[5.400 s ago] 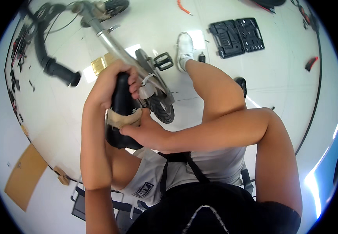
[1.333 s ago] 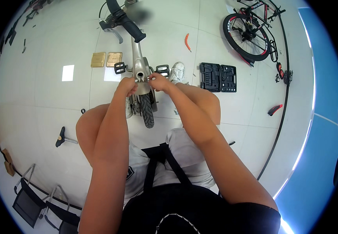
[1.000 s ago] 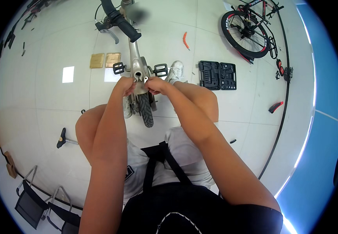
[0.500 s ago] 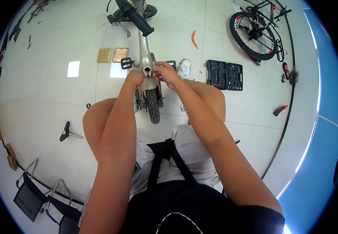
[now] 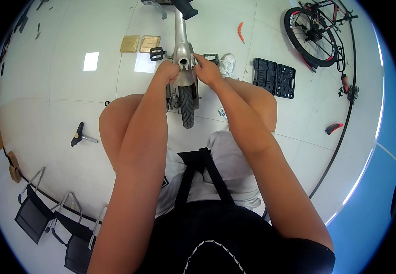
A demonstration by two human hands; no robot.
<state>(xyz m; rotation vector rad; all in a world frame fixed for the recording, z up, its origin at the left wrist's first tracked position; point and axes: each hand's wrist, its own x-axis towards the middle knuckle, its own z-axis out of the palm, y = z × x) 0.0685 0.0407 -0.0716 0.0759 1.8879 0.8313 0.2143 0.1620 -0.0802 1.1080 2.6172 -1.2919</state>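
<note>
A silver-framed bicycle stands between my knees, its knobby rear tyre toward me. The open round end of its seat tube faces up with no post in it. My left hand is closed against the left side of the tube; what its fingers hold is hidden. On the tube's right side my right hand has its fingertips and thumb bent in around a small part at the collar, too small to name. A black saddle with a metal post lies on the floor at left.
Two golden square boxes lie beyond the left pedal. An open black tool case is at right, below a second bicycle. An orange curved strip and a red-black piece lie on the tiles. Chairs stand lower left.
The view has shifted, so the bicycle and floor items appear higher and slightly rightward. My right hand's fingers have drawn in closer to the seat tube collar; the left stays beside the tube.
</note>
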